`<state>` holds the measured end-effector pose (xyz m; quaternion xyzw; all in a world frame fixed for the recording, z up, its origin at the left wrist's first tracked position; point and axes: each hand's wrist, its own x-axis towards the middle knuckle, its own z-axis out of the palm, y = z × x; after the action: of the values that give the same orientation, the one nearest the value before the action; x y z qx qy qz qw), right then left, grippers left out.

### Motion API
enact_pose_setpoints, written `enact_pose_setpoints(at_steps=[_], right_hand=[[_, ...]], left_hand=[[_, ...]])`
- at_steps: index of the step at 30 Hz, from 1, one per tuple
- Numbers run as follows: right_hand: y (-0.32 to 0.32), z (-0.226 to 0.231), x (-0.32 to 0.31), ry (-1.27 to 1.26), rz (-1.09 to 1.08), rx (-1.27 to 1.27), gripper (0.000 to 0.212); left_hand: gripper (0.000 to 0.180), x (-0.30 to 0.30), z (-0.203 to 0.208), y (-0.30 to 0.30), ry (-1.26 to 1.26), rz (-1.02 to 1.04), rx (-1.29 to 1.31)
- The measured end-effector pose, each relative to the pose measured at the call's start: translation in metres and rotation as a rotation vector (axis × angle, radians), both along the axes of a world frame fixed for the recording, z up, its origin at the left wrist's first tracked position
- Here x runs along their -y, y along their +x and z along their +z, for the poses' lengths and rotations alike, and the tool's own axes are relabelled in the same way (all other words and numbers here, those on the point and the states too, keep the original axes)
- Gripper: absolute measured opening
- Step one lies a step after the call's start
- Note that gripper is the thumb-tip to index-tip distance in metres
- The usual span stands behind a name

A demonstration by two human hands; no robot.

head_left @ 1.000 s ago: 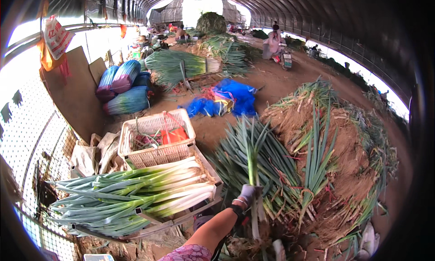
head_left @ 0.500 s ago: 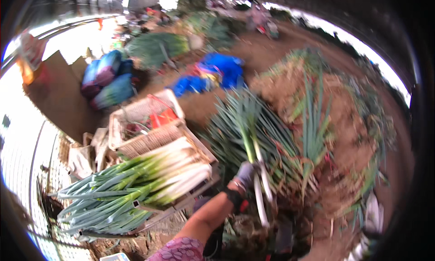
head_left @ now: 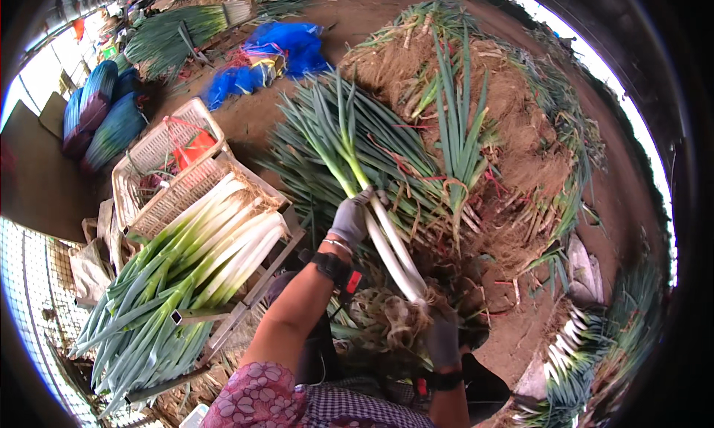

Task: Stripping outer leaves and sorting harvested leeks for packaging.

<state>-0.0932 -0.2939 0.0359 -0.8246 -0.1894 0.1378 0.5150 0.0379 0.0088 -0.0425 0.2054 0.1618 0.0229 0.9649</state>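
Observation:
My left hand [head_left: 352, 218], in a grey glove, is closed around two long green onions [head_left: 387, 243]. Their green leaves point up and away, and the white stalks slant down to the right. At the root ends is my gloved right hand [head_left: 444, 340], its shadowed fingers closed against the roots. Beyond the left hand lies a big heap of green onions [head_left: 394, 130] with leaves on. To the left, trimmed green onions [head_left: 197, 253] lie side by side on a metal rack [head_left: 249, 307], white ends toward me.
A wicker-like plastic basket [head_left: 167, 197] with a red item stands behind the rack. Blue netting [head_left: 297, 49] lies farther off, bundled sacks [head_left: 111, 119] at far left. A soil-covered onion pile [head_left: 528, 145] rises at right; more white-stalked onions [head_left: 569, 339] lie at lower right.
The view has tilted down and swung right. My left hand still grips the two green onions; my right hand has come into view at their roots.

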Motion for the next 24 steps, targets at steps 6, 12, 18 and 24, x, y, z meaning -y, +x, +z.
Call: enact_pose_setpoints(at_steps=[6,12,18,24], right_hand=[[-0.034,0.024,0.006,-0.050,-0.096,0.230,0.030],[0.008,0.025,0.038,0.618,-0.587,0.073,0.037],[-0.032,0.131,0.079,1.081,-0.530,0.054,0.045],[-0.072,0.171,0.064,0.881,-0.543,0.029,0.051]], left_hand=[[0.026,0.049,0.030,-0.021,-0.154,-0.056,0.137],[0.030,0.188,0.068,-0.092,0.008,-0.449,0.390],[0.083,0.169,0.133,-0.137,1.897,0.212,0.705],[0.065,0.158,0.098,-0.091,2.180,0.103,0.706]])
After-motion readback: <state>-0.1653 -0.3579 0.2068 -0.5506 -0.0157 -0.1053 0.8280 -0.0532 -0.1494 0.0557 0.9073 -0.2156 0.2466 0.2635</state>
